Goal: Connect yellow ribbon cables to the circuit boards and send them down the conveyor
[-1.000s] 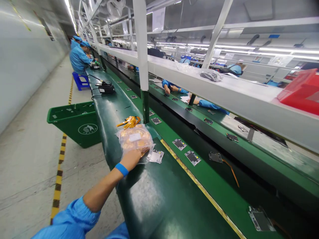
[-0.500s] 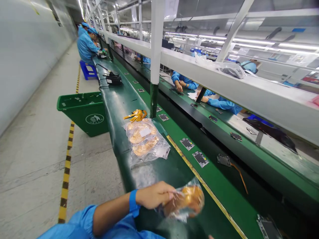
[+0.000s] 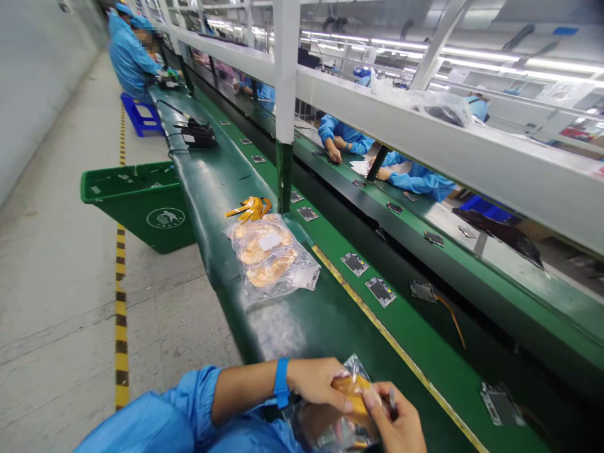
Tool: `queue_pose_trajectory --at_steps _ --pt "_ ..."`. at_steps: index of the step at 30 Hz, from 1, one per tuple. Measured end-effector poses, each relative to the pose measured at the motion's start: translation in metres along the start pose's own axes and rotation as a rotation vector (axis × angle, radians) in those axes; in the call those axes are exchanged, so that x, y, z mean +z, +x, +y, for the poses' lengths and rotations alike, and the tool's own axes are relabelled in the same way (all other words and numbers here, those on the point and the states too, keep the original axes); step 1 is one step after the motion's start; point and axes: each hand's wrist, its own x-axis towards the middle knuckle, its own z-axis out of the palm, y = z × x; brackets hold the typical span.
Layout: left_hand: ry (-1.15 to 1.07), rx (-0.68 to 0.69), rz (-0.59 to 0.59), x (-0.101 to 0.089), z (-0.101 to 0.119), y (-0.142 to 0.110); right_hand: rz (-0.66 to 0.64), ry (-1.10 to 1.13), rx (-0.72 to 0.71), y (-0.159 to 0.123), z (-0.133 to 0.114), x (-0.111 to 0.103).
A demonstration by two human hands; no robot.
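A clear plastic bag (image 3: 325,421) with orange flex cables in it is held low in front of me, over the green bench. My left hand (image 3: 318,384), with a blue band at the wrist, is closed on its left side. From the other side my right hand (image 3: 399,418) pinches the bag near its top, thumb against the plastic. A small dark object shows between the right fingers, too small to name. Farther up the bench lies a larger clear bag of orange flex cables (image 3: 264,251) with a white label. Loose orange flex cables (image 3: 252,207) rest just behind it.
Several circuit boards (image 3: 355,264) lie on the green belt (image 3: 325,229) to the right, past a yellow edge strip (image 3: 377,324). A white post (image 3: 286,75) rises beside the bench. A green bin (image 3: 141,207) stands left. Co-workers in blue (image 3: 129,60) sit farther along and across.
My right hand has come into view and gripped the bag. The bag has moved lower and nearer to me, with my left hand still on it. The view has shifted slightly.
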Motion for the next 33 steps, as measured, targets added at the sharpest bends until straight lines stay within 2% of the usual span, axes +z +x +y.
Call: queue_pose_trajectory --at_steps 2,5,9,12,14,16,19,22,25,28,31,33 --pt "-0.043 -0.019 0.006 0.003 0.007 0.002 -0.062 -0.059 -0.005 0.004 -0.014 0.001" --pt "-0.043 0.007 0.033 0.005 0.018 0.0 -0.006 -0.093 -0.021 0.01 -0.026 0.003" --pt "-0.098 -0.004 0.018 0.005 0.027 -0.007 -0.014 -0.016 0.01 0.017 -0.02 0.002" --pt "-0.144 -0.017 0.019 0.003 0.025 -0.01 0.014 0.058 0.008 0.019 -0.01 -0.007" --pt "-0.189 -0.008 0.098 0.001 0.021 -0.009 0.041 0.098 0.01 0.02 -0.003 -0.012" --pt "-0.28 0.028 0.238 -0.001 0.016 -0.006 0.103 0.145 0.027 0.02 0.006 -0.014" --pt "-0.488 0.104 0.448 -0.002 0.016 0.002 0.163 0.218 0.089 0.017 0.017 -0.006" --pt "-0.693 0.177 0.611 -0.002 0.021 0.011 0.02 0.261 0.126 0.01 0.023 0.014" --pt "-0.798 0.222 0.744 -0.002 0.027 0.017 -0.129 0.28 0.122 0.002 0.02 0.033" --pt "-0.843 0.237 0.791 -0.002 0.029 0.019 -0.095 0.314 0.128 0.0 0.014 0.04" --pt "-0.87 0.252 0.768 -0.003 0.027 0.017 -0.003 0.385 0.161 0.001 0.012 0.036" --pt "-0.864 0.26 0.751 -0.004 0.022 0.015 0.01 0.438 0.193 0.001 0.013 0.031"
